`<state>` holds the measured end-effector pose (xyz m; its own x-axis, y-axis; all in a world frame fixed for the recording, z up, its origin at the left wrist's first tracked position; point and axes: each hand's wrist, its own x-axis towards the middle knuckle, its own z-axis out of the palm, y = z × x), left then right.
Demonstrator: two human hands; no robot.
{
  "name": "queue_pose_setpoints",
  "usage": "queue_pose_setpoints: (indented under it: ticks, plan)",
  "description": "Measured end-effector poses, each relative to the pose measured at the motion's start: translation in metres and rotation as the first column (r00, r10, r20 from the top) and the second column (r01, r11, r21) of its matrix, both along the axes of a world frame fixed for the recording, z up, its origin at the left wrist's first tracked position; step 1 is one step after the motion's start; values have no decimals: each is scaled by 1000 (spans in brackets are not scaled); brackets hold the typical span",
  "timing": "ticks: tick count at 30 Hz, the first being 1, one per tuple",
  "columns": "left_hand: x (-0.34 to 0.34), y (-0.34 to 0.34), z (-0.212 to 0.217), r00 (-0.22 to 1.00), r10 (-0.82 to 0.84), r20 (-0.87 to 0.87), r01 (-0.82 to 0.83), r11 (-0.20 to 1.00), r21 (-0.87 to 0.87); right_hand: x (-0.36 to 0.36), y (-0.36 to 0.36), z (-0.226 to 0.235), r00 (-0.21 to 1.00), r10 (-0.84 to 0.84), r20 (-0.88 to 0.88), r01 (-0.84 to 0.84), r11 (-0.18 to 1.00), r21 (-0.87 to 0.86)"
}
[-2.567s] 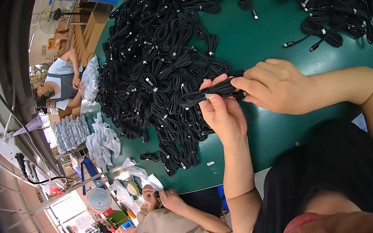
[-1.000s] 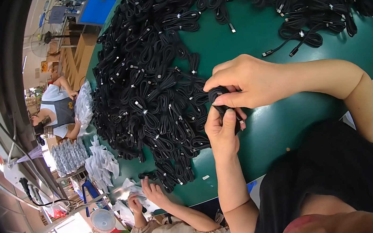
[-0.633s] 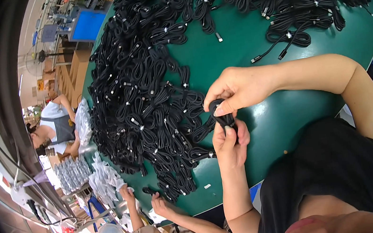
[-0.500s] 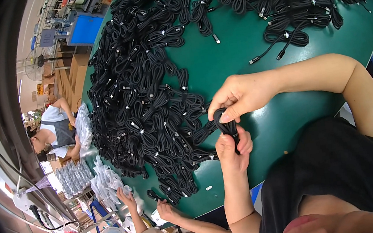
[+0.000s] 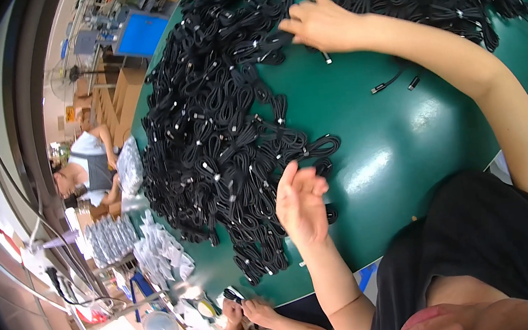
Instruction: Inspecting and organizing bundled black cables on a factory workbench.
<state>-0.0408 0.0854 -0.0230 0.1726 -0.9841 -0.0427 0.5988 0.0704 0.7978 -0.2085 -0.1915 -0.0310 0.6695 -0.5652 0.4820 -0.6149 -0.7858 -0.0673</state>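
Observation:
My left hand (image 5: 303, 205) is raised over the near edge of the cable pile, fingers apart and slightly curled, holding nothing. Just behind it lie looped black cables, one bundle (image 5: 325, 146) reaching out onto the green table. Farther away, my right hand (image 5: 323, 21) hovers over black cable bundles with its fingers spread, a little blurred. Its thumb side is close to a coiled cable (image 5: 271, 46); I cannot make out whether they touch. A silver cable plug (image 5: 328, 59) shows below this hand. Part of another cable (image 5: 387, 83) lies to its right.
The big pile of tied black cables (image 5: 204, 126) covers the left and far side of the green table (image 5: 379, 216). At lower left, a co-worker's hands (image 5: 244, 309) hold a dark cable bundle. Another person (image 5: 92, 165) sits beyond, near clear plastic bags (image 5: 158, 251).
The cable bundle is no longer between my two hands. My right hand has moved far away to the upper pile; my left has opened and shifted slightly left. The co-worker's hands have come together.

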Motion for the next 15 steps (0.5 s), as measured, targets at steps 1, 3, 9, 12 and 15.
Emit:
queue_pose_setpoints:
  ticks: [1, 3, 9, 12, 15]
  plan:
    - [-14, -8, 8, 990, 67, 127, -79, 992, 96, 3, 28, 15, 992, 108, 63, -113, 990, 82]
    - [-33, -23, 11, 982, 68, 174, -77, 996, 47, 6, 83, 33, 925, 306, 226, -337, 935, 114]
    - [-39, -39, 7, 951, 289, -107, -291, 957, -2, -5, 144, 56, 857, 355, 375, -477, 822, 311]
    - [-24, -27, 0, 936, 351, -14, -351, 933, -77, -11, 136, 50, 856, 430, 289, -516, 756, 403]
    - [-27, -31, 8, 957, 288, 46, -278, 949, -150, -13, 143, 62, 844, 401, 357, -524, 760, 384]
